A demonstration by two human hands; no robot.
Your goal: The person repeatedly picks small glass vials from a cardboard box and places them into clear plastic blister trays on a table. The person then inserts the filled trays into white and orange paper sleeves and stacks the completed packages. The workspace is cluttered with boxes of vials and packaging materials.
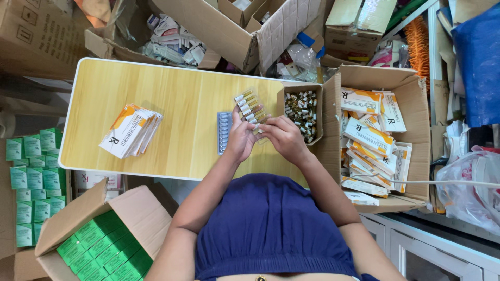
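Both my hands meet over the right part of a small wooden table [172,99]. My left hand [241,139] holds a clear plastic tray of small glass ampoules [249,106] that sticks out away from me. My right hand [284,136] grips the near end of the same tray. A stack of empty clear trays [224,131] lies on the table just left of my left hand. A small open carton full of brown ampoules [302,109] stands right of my hands.
A pile of flat white-and-orange cartons [131,130] lies on the table's left. A big cardboard box of the same cartons [376,136] stands to the right. Boxes of green packets [99,244] sit at lower left, more cardboard boxes [229,26] behind the table.
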